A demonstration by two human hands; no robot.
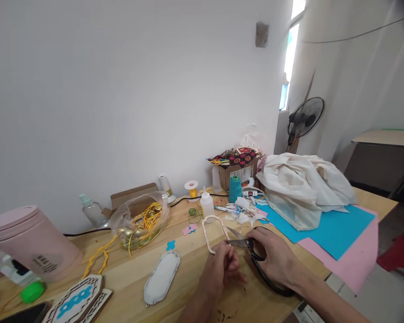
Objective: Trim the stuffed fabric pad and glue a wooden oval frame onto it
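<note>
My left hand [221, 269] is closed on the lower end of a thin, pale, elongated frame [207, 235], holding it up off the table. In my right hand [272, 253] is a pair of black-handled scissors [240, 242], with the blades parted. The blades reach to the frame's right side, close to my left fingertips; whether they touch it I cannot tell. Left of my hands lies a white elongated panel [162, 277] with a wrapped edge. Just above that panel is a small blue flower cutout [170, 245].
Behind my hands stand a white squeeze bottle [207, 205], a teal thread cone [235, 189] and paper scraps [244, 210]. A plastic bag with yellow cord [148, 217], a pink bin [37, 244] and decorated panels [76, 300] are leftward. Blue sheets [343, 231] and a white bag [296, 188] lie right.
</note>
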